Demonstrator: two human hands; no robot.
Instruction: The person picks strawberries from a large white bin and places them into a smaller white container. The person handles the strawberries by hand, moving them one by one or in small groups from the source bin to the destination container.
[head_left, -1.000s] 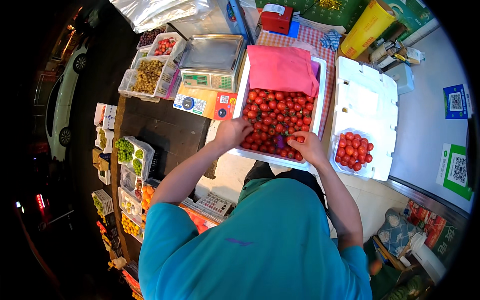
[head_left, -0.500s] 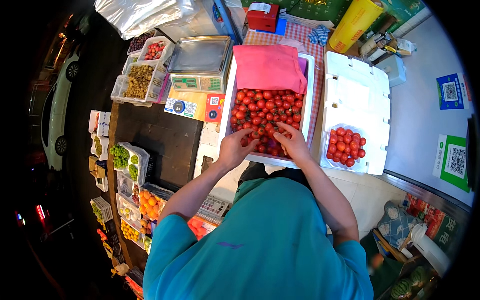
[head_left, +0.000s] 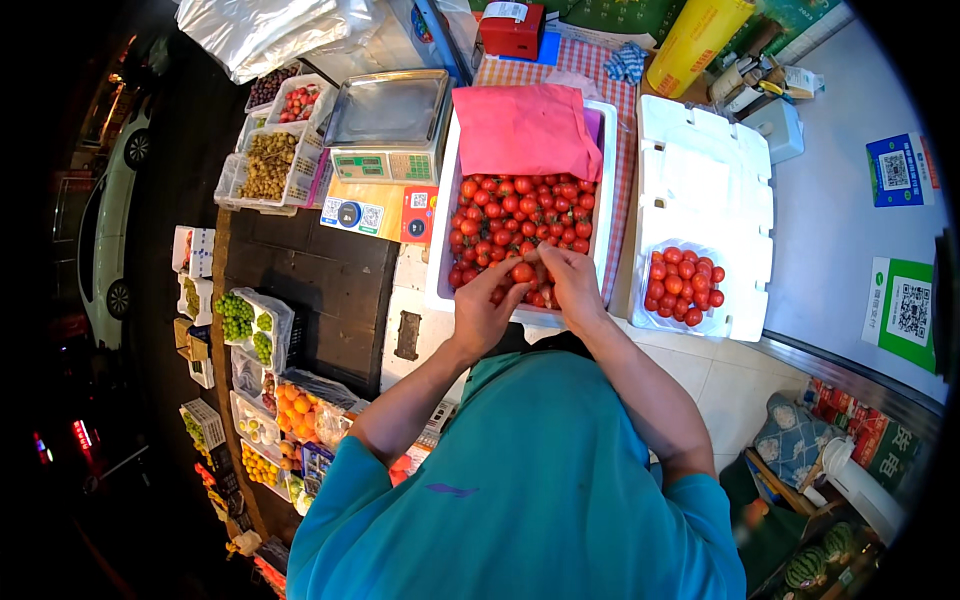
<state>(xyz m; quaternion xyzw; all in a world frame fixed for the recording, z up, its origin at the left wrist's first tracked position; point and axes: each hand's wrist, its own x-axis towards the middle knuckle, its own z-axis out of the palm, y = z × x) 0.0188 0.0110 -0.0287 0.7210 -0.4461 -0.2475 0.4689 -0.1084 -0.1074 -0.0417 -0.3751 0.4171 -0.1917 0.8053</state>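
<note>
While both hands sit close together over the near end of the white foam box (head_left: 437, 272), left hand (head_left: 484, 320) has a cherry tomato (head_left: 522, 272) between thumb and fingers; right hand (head_left: 572, 288) has curled fingertips just beside it, can't tell if they grip anything. Loose tomatoes (head_left: 525, 212) fill the box below, pink sheet (head_left: 525, 132) over its far end. Scale (head_left: 388, 110) stands left, foam lid (head_left: 706, 180) right, bearing a tub of tomatoes.

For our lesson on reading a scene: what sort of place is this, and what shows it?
Probably a fruit stall: a weighing scale beside a foam box of small tomatoes, and green grapes and oranges set out nearby.
</note>
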